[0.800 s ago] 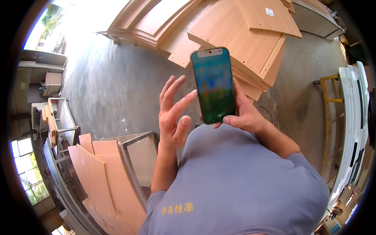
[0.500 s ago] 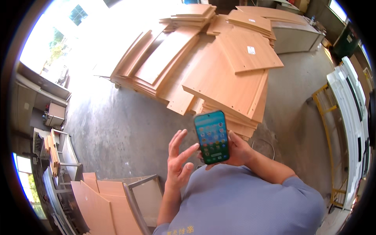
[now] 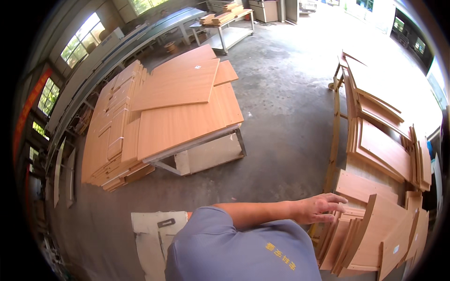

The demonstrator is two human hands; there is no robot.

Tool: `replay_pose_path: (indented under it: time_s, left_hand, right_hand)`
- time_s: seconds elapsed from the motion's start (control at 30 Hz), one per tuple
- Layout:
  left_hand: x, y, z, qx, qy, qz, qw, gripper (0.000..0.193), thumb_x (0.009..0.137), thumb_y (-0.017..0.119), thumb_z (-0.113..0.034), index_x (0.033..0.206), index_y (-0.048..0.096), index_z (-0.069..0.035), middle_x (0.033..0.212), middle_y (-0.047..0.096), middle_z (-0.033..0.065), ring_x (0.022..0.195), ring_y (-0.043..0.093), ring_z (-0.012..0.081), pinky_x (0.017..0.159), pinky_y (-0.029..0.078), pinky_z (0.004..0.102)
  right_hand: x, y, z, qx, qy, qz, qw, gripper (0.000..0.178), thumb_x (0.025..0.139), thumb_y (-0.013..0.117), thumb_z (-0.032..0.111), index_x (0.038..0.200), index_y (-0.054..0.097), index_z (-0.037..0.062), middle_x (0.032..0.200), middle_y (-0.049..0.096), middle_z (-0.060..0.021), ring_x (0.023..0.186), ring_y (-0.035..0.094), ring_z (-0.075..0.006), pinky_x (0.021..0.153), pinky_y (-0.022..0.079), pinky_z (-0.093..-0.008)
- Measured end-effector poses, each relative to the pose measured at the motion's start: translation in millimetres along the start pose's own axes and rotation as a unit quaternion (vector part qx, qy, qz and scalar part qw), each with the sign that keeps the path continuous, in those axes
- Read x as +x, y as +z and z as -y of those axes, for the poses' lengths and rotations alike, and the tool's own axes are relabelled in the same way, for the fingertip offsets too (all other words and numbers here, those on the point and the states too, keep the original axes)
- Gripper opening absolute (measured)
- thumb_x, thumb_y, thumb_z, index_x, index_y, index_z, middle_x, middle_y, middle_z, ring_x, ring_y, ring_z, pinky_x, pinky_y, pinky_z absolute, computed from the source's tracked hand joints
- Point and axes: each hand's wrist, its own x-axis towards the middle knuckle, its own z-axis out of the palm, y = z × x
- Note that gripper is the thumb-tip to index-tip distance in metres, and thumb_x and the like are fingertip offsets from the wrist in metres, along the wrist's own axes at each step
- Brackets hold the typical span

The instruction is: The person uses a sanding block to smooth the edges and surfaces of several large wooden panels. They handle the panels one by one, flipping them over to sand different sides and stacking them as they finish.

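My left hand (image 3: 322, 208) reaches across to the right with its fingers stretched out and a little apart, holding nothing. It is over or just beside a stack of wood-coloured panels (image 3: 375, 227), close to the edges of several upright or leaning boards; whether the fingertips touch them I cannot tell. One flat panel (image 3: 365, 186) lies just beyond my fingers. My right hand is out of sight, and the phone does not show now.
More panels (image 3: 382, 145) lie on a long wooden-framed trolley (image 3: 333, 140) at the right. At the left stands a metal-framed table (image 3: 197, 143) piled with large boards (image 3: 187, 124). Grey concrete floor (image 3: 281, 117) lies between. A bench with small boards (image 3: 227, 30) stands far back.
The view has swung round, so the panel stacks now lie left and right. The phone and my right hand have left the picture. My left hand has moved to the right-hand stack.
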Motion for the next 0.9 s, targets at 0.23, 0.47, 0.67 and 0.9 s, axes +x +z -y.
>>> replay_pose_path:
  time_s: [0.23,0.47,0.67,0.9]
  left_hand:
    - [-39.9,-51.3,6.8,0.017,-0.023,-0.096,0.995,0.05,0.103,0.047,-0.045,0.135,0.054,-0.007,0.152,0.038,0.0213,0.141,0.034,0.0394,0.116,0.028,0.0481]
    - [-102.3,-98.6,-4.5,0.077,-0.066,-0.172,0.98,0.053,0.103,0.045,-0.048,0.137,0.054,-0.008,0.153,0.037,0.0201,0.141,0.035,0.0387,0.117,0.028,0.0483]
    - [-174.4,-131.0,-8.6,0.12,-0.155,-0.262,0.945,0.052,0.104,0.046,-0.046,0.139,0.053,-0.008,0.155,0.037,0.0152,0.142,0.035,0.0353,0.117,0.029,0.0467]
    - [-207.6,-146.3,0.3,0.143,-0.196,-0.374,0.895,0.049,0.104,0.047,-0.042,0.139,0.054,-0.008,0.156,0.036,0.014,0.142,0.035,0.0341,0.117,0.03,0.0459]
  right_hand:
    - [91.0,60.7,-5.5,-0.131,0.086,0.086,0.984,0.061,0.097,0.051,0.051,0.132,0.056,0.0014,0.111,0.066,-0.014,0.098,0.066,-0.026,0.087,0.055,-0.047]
    - [142.4,124.5,-27.2,-0.234,0.123,0.156,0.952,0.058,0.097,0.053,0.048,0.131,0.056,0.0008,0.109,0.067,-0.0139,0.096,0.066,-0.0256,0.086,0.056,-0.0457]
    - [185.0,185.0,-46.1,-0.312,0.157,0.197,0.916,0.056,0.096,0.054,0.045,0.13,0.057,0.0002,0.108,0.067,-0.0138,0.095,0.067,-0.0252,0.085,0.056,-0.0446]
    - [239.6,249.7,-65.5,-0.427,0.198,0.258,0.844,0.054,0.096,0.056,0.042,0.129,0.058,-0.0004,0.106,0.068,-0.0136,0.093,0.067,-0.0248,0.083,0.056,-0.0434]
